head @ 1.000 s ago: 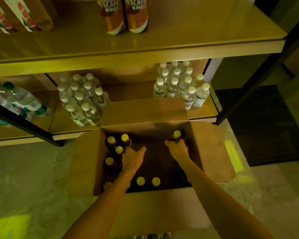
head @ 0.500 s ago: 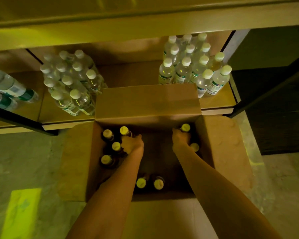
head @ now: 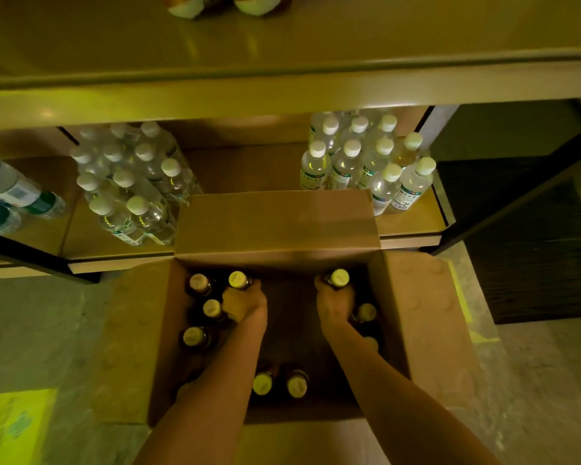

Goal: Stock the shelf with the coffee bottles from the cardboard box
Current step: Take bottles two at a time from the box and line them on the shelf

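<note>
An open cardboard box (head: 426,330) stands on the floor against the shelf unit, with several dark coffee bottles with pale yellow caps inside. Both my hands reach into it. My left hand (head: 244,303) is closed around the neck of a coffee bottle (head: 238,280) at the box's far left. My right hand (head: 335,302) grips another coffee bottle (head: 339,277) at the far right. More bottles stand along the left wall (head: 193,337), at the near side (head: 263,383) and by the right wall (head: 366,312). On the upper shelf (head: 316,62), two coffee bottles' bottoms (head: 262,3) show at the top edge.
The lower shelf (head: 249,169) holds a wrapped pack of clear water bottles (head: 131,186) at left and loose clear bottles (head: 366,162) at right. Green-labelled bottles (head: 10,196) lie at far left. Black frame posts (head: 517,193) flank the shelf. A yellow paper (head: 14,427) lies on the floor.
Both hands went deeper into the box and closed on a bottle each, left and right. The camera tilted down, then back up slightly, bringing the upper shelf top into view again.
</note>
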`<state>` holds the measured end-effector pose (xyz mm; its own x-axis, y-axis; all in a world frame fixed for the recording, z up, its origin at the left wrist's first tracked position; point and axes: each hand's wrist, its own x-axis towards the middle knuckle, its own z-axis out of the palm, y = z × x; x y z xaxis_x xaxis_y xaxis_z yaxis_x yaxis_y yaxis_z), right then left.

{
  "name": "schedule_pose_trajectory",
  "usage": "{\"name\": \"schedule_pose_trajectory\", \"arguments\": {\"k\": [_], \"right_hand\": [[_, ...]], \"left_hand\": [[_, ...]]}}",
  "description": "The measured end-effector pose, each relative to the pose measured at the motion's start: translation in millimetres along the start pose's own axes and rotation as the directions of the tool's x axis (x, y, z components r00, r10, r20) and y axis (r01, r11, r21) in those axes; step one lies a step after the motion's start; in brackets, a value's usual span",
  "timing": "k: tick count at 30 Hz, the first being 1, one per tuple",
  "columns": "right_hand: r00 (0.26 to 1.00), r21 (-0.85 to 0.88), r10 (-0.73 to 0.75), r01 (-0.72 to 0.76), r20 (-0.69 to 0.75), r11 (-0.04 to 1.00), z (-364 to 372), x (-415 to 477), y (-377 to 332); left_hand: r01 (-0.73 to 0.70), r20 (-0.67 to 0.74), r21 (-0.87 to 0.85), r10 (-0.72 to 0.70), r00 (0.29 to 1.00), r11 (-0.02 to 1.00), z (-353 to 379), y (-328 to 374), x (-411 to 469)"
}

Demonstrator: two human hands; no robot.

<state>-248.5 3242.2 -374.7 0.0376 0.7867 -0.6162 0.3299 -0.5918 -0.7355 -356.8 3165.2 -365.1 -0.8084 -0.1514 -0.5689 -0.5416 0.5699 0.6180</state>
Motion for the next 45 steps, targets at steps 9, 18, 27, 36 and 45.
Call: {"name": "schedule_pose_trajectory", "arguments": {"k": [9, 18, 27, 36, 45], "right_hand": [[0.951, -0.200, -0.213, 0.259, 0.225, 0.945, -27, -59, -27], [0.792, -0.153, -0.497, 0.574, 0.356, 0.805, -62, -114, -82], [0.536, 0.043, -0.786, 0.817, 0.309, 0.574, -89, -205, -196], [0.411, 0.044, -0.868, 0.898, 0.277, 0.439, -83, -251, -323], [0.443, -0.022, -0.828, 0.885, 0.343, 0.464, -50, -227, -359]], "left_hand": [[-0.295, 0.158, 0.078, 0.281, 0.947, 0.952, -45, -4, -50], [-0.595, 0.252, -0.047, 0.586, 0.770, 0.802, -133, 46, -97], [-0.750, 0.221, -0.319, 0.815, 0.535, 0.579, -236, 154, -163], [-0.871, 0.097, -0.319, 0.927, 0.362, 0.374, -266, 269, -181], [-0.885, 0.100, -0.243, 0.917, 0.385, 0.398, -236, 308, -167]]}}
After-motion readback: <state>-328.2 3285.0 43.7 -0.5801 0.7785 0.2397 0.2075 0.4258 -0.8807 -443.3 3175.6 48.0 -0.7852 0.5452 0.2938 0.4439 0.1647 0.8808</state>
